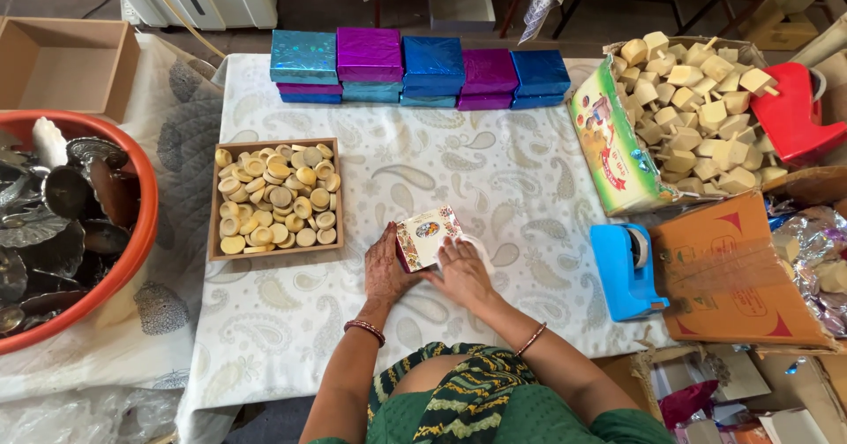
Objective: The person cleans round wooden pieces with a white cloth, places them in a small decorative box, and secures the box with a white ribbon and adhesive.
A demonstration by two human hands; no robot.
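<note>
Small printed box (427, 235) gripped by both hands' fingers (459, 254); wooden tray (214, 206) holds pale discs (275, 199).

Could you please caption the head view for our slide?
Left hand and right hand hold a small printed box on the paisley tablecloth.

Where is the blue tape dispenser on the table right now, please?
In the head view, the blue tape dispenser sits on the table's right side, beside the orange cardboard box and to the right of the right hand.
</note>
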